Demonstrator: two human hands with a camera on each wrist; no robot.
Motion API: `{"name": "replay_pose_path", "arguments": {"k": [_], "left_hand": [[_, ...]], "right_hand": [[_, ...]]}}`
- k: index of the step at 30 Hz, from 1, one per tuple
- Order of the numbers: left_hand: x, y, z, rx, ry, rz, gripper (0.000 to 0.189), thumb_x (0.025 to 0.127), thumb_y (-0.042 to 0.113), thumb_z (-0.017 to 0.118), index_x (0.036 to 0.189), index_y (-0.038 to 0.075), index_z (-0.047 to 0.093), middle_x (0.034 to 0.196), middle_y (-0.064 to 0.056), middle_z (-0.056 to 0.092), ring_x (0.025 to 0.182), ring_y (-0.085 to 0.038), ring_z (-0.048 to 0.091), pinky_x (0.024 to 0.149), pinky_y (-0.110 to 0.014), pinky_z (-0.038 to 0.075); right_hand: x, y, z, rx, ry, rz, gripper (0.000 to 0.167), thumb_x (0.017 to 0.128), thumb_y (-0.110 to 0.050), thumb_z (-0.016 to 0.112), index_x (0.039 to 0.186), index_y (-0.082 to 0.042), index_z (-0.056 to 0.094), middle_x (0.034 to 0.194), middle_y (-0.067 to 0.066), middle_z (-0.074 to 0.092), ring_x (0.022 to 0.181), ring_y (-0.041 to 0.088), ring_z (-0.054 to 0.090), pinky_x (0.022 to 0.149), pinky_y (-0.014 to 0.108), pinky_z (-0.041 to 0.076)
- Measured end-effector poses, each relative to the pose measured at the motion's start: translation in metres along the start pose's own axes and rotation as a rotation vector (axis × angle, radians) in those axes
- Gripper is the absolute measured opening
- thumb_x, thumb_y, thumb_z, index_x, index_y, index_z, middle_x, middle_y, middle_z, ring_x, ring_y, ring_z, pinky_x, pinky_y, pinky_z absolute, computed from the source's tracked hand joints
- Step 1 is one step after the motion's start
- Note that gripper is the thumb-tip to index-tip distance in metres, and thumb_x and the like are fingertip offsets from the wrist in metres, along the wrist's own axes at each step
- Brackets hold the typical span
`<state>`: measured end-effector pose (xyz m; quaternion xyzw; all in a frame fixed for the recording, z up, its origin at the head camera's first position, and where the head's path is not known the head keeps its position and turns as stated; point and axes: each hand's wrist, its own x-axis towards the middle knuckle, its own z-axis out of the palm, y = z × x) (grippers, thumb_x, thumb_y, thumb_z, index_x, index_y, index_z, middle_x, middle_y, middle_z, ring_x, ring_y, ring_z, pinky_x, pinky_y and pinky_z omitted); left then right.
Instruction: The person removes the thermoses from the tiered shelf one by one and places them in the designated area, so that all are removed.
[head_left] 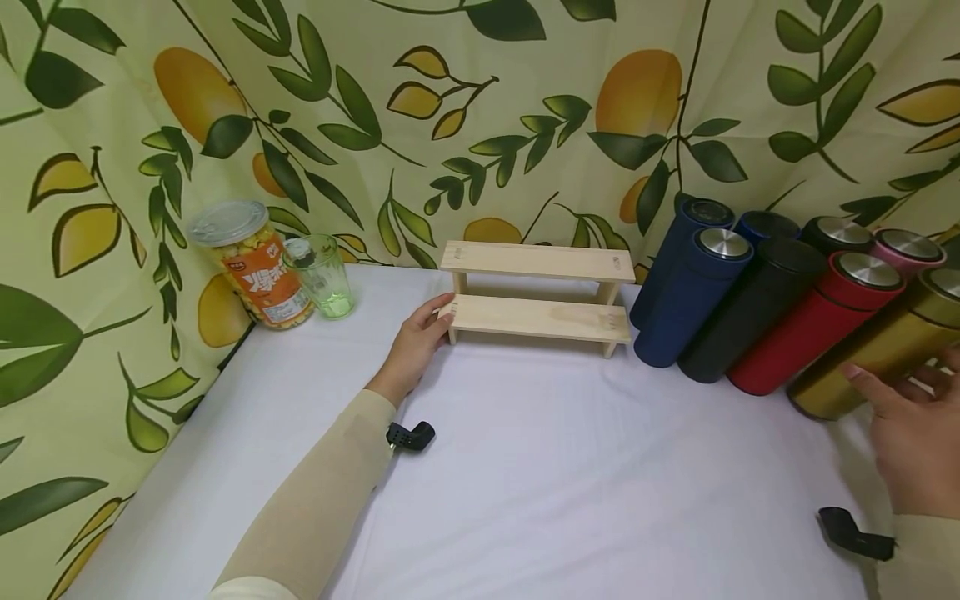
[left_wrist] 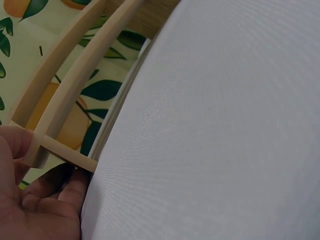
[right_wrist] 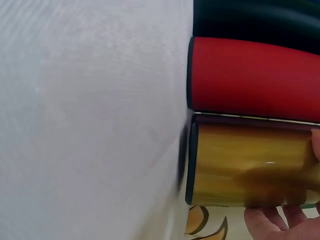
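Observation:
A two-tier wooden rack (head_left: 537,318) stands against the patterned curtain. At its left end my left hand (head_left: 418,346) pinches the lower board, thumb over the board's end and the other fingers tucked beneath, as the left wrist view shows. On the far right, my right hand (head_left: 918,437) grips a gold thermos (head_left: 862,367), its thumb on one side and fingers round the other. The right wrist view shows the gold thermos (right_wrist: 250,165) upright, close beside a red thermos (right_wrist: 255,77), its dark base right at the white cloth.
More thermoses crowd the right: blue (head_left: 690,300), black (head_left: 750,312) and red (head_left: 813,325) in front, others, one pink (head_left: 907,247), behind. A jar of snacks (head_left: 258,271) and a green-tinted glass (head_left: 324,279) stand at the back left. White cloth (head_left: 570,467) covers the table.

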<state>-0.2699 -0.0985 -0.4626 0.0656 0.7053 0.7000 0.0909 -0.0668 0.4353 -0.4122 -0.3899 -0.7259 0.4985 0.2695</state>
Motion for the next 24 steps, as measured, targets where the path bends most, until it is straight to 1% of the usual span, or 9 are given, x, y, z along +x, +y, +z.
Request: {"name": "replay_pose_path", "arguments": {"k": [3,5,9,11,14,18,20,21,24], "left_hand": [[0.001,-0.001,0.0,-0.001,-0.001,-0.002,0.046,0.115,0.017,0.06,0.161,0.018,0.056,0.162,-0.013,0.052,0.142,-0.025,0.055,0.114,-0.039,0.049],[0.001,-0.002,0.0,-0.001,-0.003,-0.003,0.046,0.115,0.017,0.059,0.161,0.018,0.056,0.162,-0.013,0.052,0.142,-0.025,0.055,0.114,-0.039,0.049],[0.002,-0.002,-0.001,-0.004,0.0,-0.007,0.046,0.115,0.017,0.059,0.16,0.018,0.057,0.161,-0.013,0.053,0.141,-0.025,0.056,0.115,-0.04,0.049],[0.002,-0.002,-0.001,0.0,0.002,-0.008,0.045,0.115,0.017,0.06,0.16,0.019,0.057,0.16,-0.013,0.053,0.141,-0.024,0.056,0.115,-0.04,0.049],[0.003,-0.003,-0.001,0.006,0.004,-0.007,0.045,0.115,0.017,0.059,0.16,0.019,0.057,0.16,-0.014,0.053,0.141,-0.024,0.056,0.115,-0.04,0.048],[0.004,-0.005,-0.003,0.002,0.011,-0.011,0.045,0.115,0.017,0.059,0.161,0.017,0.056,0.159,-0.014,0.054,0.141,-0.025,0.056,0.116,-0.039,0.048],[0.005,-0.007,-0.003,0.0,0.017,-0.018,0.045,0.115,0.016,0.059,0.16,0.017,0.057,0.159,-0.014,0.054,0.141,-0.025,0.056,0.115,-0.039,0.048],[0.005,-0.008,-0.004,0.0,0.019,-0.022,0.045,0.115,0.016,0.059,0.16,0.017,0.057,0.159,-0.014,0.054,0.141,-0.025,0.056,0.115,-0.039,0.048],[0.006,-0.011,-0.005,0.011,0.013,-0.036,0.046,0.115,0.017,0.059,0.161,0.018,0.056,0.163,-0.013,0.05,0.143,-0.025,0.054,0.115,-0.037,0.049]], "right_hand": [[0.001,0.003,0.001,-0.013,-0.012,0.007,0.086,0.1,-0.014,0.079,0.167,-0.04,0.031,0.141,-0.019,0.041,0.11,-0.005,0.045,0.072,0.003,0.034],[0.002,0.004,0.002,-0.011,-0.019,0.005,0.087,0.1,-0.013,0.08,0.167,-0.04,0.031,0.141,-0.019,0.041,0.113,-0.004,0.046,0.075,0.004,0.036],[0.003,0.005,0.005,0.041,-0.025,-0.006,0.085,0.1,-0.009,0.079,0.166,-0.039,0.034,0.139,-0.019,0.043,0.123,-0.002,0.048,0.087,0.007,0.044],[0.003,0.005,0.007,0.059,-0.035,-0.013,0.085,0.101,-0.007,0.078,0.166,-0.038,0.033,0.141,-0.018,0.043,0.127,-0.001,0.047,0.093,0.008,0.045],[0.002,0.005,0.01,0.035,-0.054,-0.028,0.085,0.103,-0.008,0.074,0.168,-0.038,0.028,0.151,-0.015,0.039,0.135,0.002,0.044,0.107,0.01,0.038],[-0.001,0.006,0.011,-0.033,-0.071,-0.038,0.088,0.106,-0.016,0.072,0.171,-0.038,0.018,0.158,-0.014,0.033,0.141,0.006,0.04,0.12,0.026,0.034],[-0.003,0.006,0.01,-0.051,-0.085,-0.029,0.089,0.106,-0.019,0.072,0.171,-0.039,0.015,0.157,-0.014,0.031,0.141,0.007,0.039,0.121,0.028,0.034],[-0.004,0.006,0.009,-0.059,-0.094,-0.027,0.09,0.106,-0.02,0.073,0.171,-0.038,0.014,0.155,-0.015,0.032,0.137,0.007,0.041,0.117,0.024,0.037],[-0.006,0.005,0.004,-0.063,-0.1,-0.024,0.092,0.103,-0.021,0.077,0.171,-0.035,0.017,0.149,-0.015,0.036,0.124,0.0,0.046,0.096,0.01,0.045]]}}
